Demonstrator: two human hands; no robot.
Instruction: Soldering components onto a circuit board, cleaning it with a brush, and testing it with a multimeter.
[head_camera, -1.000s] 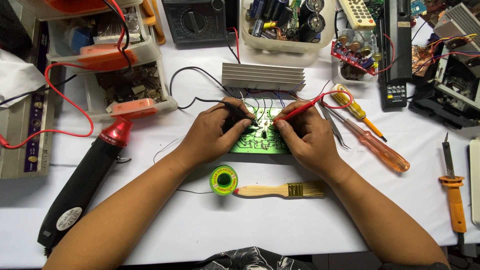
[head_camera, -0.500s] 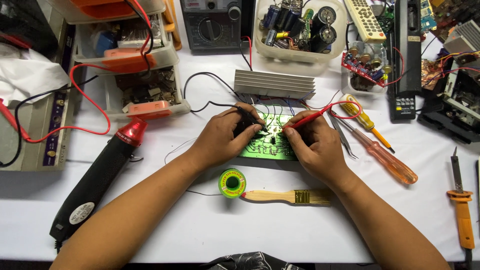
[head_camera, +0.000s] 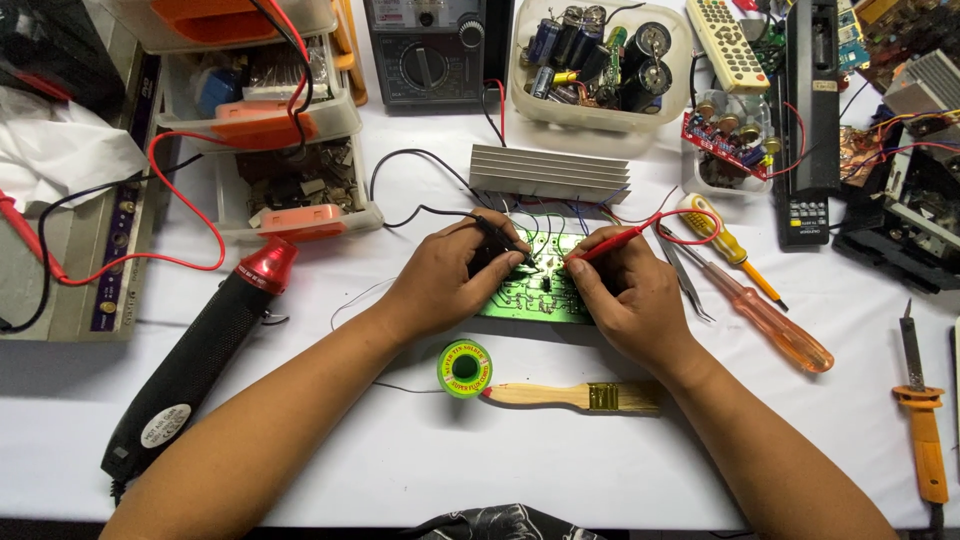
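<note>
A green board (head_camera: 535, 295) is laid flat on the white table (head_camera: 400, 460), just before the heatsink (head_camera: 548, 173), so that its solder side is open to both probes from above. The black probe (head_camera: 497, 237) is pinched in the closed fingers of the left hand (head_camera: 445, 280), and the red probe (head_camera: 600, 245) is held pen-like in the closed right hand (head_camera: 630, 300). Both tips are pressed to the middle of the board, near each other, while both hands are rested on it to keep it steady.

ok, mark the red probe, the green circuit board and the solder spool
red probe (head_camera: 612, 240), head view, mid shaft
green circuit board (head_camera: 520, 297), head view, bare lower area
solder spool (head_camera: 465, 368), head view, green rim
</note>
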